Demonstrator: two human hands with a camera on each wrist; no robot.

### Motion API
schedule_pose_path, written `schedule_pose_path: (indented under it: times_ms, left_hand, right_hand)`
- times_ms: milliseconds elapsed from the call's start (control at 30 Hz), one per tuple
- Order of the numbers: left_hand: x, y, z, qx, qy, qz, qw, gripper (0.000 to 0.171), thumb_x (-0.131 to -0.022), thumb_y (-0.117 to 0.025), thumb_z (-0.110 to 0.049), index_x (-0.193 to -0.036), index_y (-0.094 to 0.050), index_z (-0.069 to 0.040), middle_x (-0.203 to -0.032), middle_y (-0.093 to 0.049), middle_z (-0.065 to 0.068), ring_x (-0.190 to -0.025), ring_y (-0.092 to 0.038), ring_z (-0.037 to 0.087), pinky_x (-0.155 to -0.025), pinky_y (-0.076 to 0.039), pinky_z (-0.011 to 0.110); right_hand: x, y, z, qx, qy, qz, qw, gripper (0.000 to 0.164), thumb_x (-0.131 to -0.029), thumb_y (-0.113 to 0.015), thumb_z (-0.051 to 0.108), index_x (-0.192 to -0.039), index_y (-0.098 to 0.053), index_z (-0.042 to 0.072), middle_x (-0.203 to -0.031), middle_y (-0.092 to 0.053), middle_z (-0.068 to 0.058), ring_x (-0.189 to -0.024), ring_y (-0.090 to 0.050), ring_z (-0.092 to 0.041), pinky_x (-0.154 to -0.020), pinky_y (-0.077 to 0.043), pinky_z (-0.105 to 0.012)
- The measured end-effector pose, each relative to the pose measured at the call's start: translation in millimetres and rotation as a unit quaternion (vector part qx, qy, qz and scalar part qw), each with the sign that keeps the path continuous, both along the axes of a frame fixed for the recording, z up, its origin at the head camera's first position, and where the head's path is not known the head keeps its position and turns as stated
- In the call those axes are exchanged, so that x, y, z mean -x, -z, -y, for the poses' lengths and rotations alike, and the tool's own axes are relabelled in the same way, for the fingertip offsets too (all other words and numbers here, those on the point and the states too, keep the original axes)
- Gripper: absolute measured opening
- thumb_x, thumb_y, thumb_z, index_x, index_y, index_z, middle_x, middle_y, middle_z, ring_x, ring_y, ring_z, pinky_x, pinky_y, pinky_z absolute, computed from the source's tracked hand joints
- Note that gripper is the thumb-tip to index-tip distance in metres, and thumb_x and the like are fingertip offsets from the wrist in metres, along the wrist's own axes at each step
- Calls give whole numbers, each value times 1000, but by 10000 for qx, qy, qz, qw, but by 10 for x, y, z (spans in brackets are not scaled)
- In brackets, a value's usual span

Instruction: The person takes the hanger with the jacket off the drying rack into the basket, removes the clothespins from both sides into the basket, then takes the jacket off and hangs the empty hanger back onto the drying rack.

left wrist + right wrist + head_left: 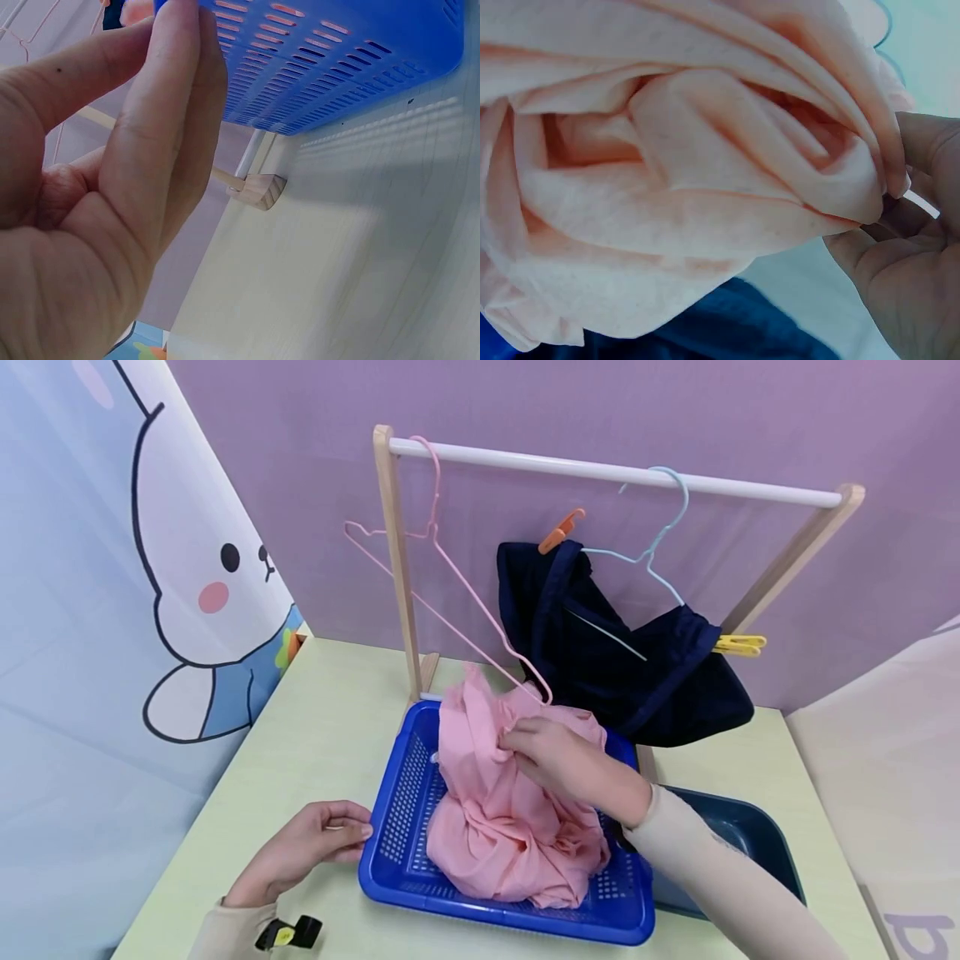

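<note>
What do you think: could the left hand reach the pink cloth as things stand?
Probably yes: the left hand is at the rim of the blue basket, which is open on top, and only its side separates the hand from the pink cloth.

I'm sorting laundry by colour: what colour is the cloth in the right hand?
The cloth is pink, seen best in the head view.

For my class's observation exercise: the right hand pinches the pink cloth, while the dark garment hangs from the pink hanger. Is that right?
Not quite: the head view shows the dark garment hanging from the light-blue hanger, not the pink hanger. The right hand does pinch the pink cloth.
</note>
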State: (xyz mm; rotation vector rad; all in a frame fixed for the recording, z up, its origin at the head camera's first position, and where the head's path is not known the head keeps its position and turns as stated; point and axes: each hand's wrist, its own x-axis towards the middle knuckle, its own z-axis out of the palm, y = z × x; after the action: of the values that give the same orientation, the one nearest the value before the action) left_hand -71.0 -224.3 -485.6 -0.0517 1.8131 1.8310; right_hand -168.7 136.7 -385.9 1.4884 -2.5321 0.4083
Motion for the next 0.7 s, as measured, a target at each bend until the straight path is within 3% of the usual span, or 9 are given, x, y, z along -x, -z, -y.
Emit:
schedule_pose_path:
  times_ms: [167, 300, 467, 633, 700]
  left_hand:
    - [6, 2, -4, 33, 4, 15, 10000, 34, -97, -67, -13, -117, -58, 13, -102, -70, 16, -90, -71, 27, -80, -60, 39]
    - [13, 8, -1, 32, 14, 20, 10000, 34, -98, -67, -14, -118, -59, 13, -102, -70, 16, -91, -71, 27, -80, -60, 40]
    - [23, 15, 11, 44, 26, 6, 10000, 34, -98, -67, -13, -118, -59, 12, -103, -70, 16, -91, -71, 27, -81, -60, 40]
    - [30, 17, 16, 34, 35, -23, 10000, 34, -98, -67, -13, -118, -59, 12, -102, -70, 16, -92, -71, 27, -81, -59, 40]
    - [27, 16, 15, 26, 46, -31, 10000, 34, -98, -67, -13, -117, -58, 13, -102, -69, 16, -92, -71, 27, -82, -59, 40]
  right_hand:
    - [-311, 11, -65, -256, -493, -139, 9984, 15, -84, -77, 3, -96, -71, 9, -90, -66, 0, -85, -60, -14, -78, -55, -21]
    - [-486, 90, -34, -1000, -703, 349, 9919, 14, -82, -81, 11, -91, -71, 15, -83, -64, 7, -76, -56, -6, -69, -48, -12]
    - [-540, 365, 48, -1794, -969, 913, 9747, 19, -81, -73, 1, -84, -68, 19, -76, -62, 10, -68, -51, 0, -61, -38, -7]
    - [-537, 692, 85, -1862, -1178, 548, 9739, 19, -84, -64, 1, -80, -64, 19, -74, -62, 7, -65, -56, -7, -56, -42, -19]
    - [-291, 1501, -55, -711, -1435, 1125, 9807, 19, -94, -56, 10, -88, -63, 27, -77, -57, 15, -68, -52, 1, -56, -38, -15]
